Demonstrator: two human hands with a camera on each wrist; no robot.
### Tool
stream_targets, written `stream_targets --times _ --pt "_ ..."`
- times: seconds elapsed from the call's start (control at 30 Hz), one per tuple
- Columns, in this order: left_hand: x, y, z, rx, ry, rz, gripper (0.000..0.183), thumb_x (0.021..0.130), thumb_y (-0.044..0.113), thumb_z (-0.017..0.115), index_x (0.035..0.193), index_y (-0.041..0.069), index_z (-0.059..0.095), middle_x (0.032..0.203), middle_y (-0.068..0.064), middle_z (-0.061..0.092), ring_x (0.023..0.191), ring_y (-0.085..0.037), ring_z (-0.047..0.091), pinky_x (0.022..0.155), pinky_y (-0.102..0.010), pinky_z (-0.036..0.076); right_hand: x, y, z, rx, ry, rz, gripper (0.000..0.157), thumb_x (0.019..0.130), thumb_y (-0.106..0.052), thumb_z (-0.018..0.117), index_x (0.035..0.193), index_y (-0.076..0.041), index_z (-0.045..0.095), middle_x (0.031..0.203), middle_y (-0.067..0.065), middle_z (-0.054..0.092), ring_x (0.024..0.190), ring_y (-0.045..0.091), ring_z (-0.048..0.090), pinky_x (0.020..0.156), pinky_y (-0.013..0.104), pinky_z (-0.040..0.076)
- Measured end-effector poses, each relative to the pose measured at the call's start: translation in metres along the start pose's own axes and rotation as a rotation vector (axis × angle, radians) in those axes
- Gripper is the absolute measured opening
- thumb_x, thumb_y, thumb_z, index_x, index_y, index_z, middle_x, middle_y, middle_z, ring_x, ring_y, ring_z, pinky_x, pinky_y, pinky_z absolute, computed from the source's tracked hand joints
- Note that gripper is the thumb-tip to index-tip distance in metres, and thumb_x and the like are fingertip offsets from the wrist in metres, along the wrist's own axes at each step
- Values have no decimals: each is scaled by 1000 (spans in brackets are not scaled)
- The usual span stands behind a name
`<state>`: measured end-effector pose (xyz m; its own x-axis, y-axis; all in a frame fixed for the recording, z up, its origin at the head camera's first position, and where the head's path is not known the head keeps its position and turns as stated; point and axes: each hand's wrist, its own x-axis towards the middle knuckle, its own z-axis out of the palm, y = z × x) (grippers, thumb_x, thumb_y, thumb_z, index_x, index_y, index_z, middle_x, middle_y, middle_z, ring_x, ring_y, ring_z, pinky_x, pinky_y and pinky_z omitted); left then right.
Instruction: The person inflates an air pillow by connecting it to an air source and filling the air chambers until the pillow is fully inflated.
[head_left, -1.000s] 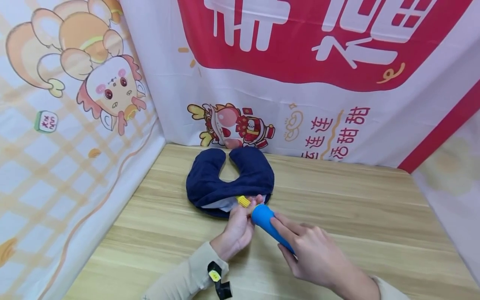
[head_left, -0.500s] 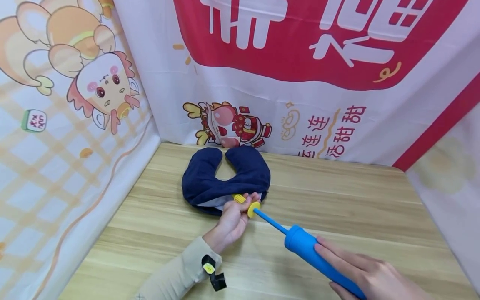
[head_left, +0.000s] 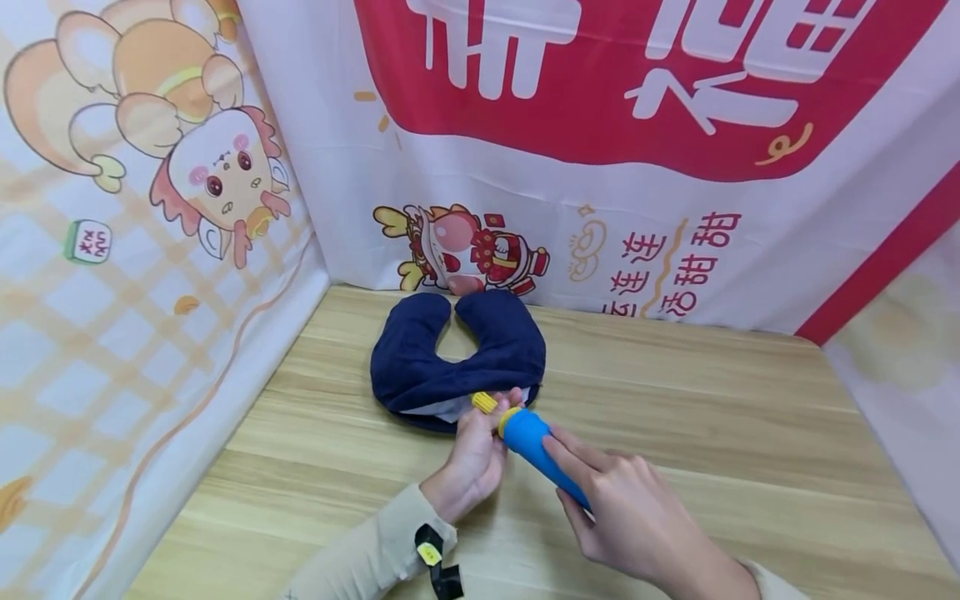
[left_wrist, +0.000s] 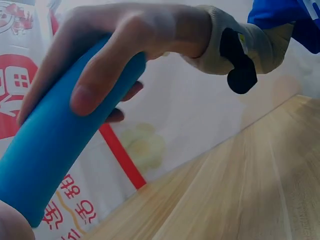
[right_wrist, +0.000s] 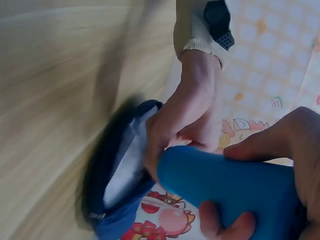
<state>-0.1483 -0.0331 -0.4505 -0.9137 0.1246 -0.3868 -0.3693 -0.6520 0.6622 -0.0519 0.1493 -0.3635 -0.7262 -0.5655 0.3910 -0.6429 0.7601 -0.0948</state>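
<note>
A navy U-shaped neck pillow (head_left: 405,358) lies on the wooden table, its cover parted along the near edge so a pale lining (right_wrist: 122,170) shows. My left hand (head_left: 472,467) is at that opening and grips the yellow end of a hand air pump, whose ribbed yellow tip (head_left: 483,402) points into the pillow. Wrapped round the blue barrel of the pump (head_left: 543,454) is my right hand (head_left: 630,504). The barrel is pushed up close to the left hand, and the rod is hidden inside it. Where the tip meets the pillow is covered by the left fingers.
The wooden table (head_left: 712,400) runs up to a printed cloth backdrop (head_left: 570,192) behind the pillow. Another patterned cloth (head_left: 150,333) hangs along the left side. A black strap-on device (head_left: 438,560) sits on the left cuff.
Half a second ago the barrel was drawn back to the lower right, baring the thin blue rod. Now my right hand has pushed it back in against the yellow end.
</note>
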Motion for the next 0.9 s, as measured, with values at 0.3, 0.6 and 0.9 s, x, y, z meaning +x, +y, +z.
stream_targets --times 0.3,0.6,0.9 --pt "13 16 -8 22 -73 -28 15 106 -6 50 119 0 45 116 -10 74 102 -12 76 97 -26 60 -28 16 -13 155 -205 70 73 96 -32 79 161 -21 45 151 6 63 99 21 78 73 36 66" --pt "18 20 -8 -29 -82 -9 17 105 -10 48 121 -3 45 115 -9 74 100 -12 76 96 -27 61 -83 30 -46 56 -345 239 81 90 -64 74 160 -39 43 130 -6 73 88 6 72 63 36 65" --pt "10 10 4 -101 7 18 10 108 -2 48 116 4 45 106 -2 73 101 -10 72 96 -23 59 -36 5 -36 25 -194 187 74 84 -36 89 150 -25 60 136 -2 74 81 8 74 66 31 64"
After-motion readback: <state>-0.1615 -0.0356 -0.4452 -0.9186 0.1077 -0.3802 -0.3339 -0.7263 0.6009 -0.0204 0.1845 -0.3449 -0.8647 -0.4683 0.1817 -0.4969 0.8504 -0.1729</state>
